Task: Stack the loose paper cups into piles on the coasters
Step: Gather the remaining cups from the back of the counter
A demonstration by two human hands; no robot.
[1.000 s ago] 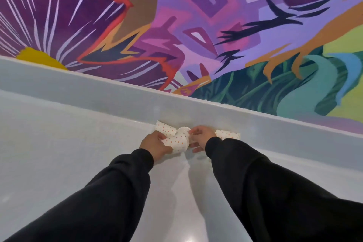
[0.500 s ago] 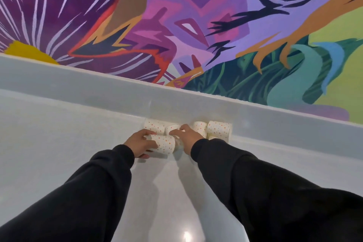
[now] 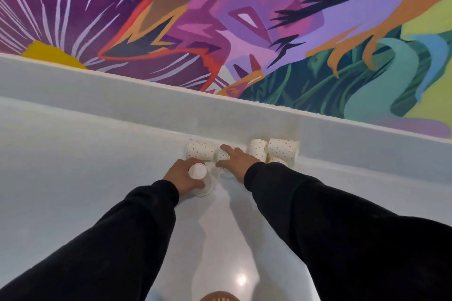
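On the left, a black sleeve (image 3: 117, 239) is reaching across the pale, glossy counter (image 3: 73, 178), and the left hand (image 3: 182, 176) is gripping a dotted paper cup (image 3: 201, 182) with its fingers curled round the side. That cup is standing upside down, its white base facing up and its rim sitting on the counter. Just behind it, a second cup (image 3: 200, 153) is lying on its side against the foot of the raised ledge (image 3: 122, 95). To its right, the right hand (image 3: 236, 161) is stretching forward with the index finger nearly straight and the thumb pointing left. A small cup (image 3: 221, 154) is showing between those two digits, touching them, though it is too hidden to tell whether the hand is really pinching it. The two hands are working near each other without touching. Further right, a cup (image 3: 258, 151) and a larger-looking one on its side (image 3: 283, 150) are lying close together at the ledge, with another cup (image 3: 277, 161) peeking out beneath them. A bright mural (image 3: 220, 19) is filling the wall above. At the bottom edge, a brown round object (image 3: 219, 296) is barely showing.
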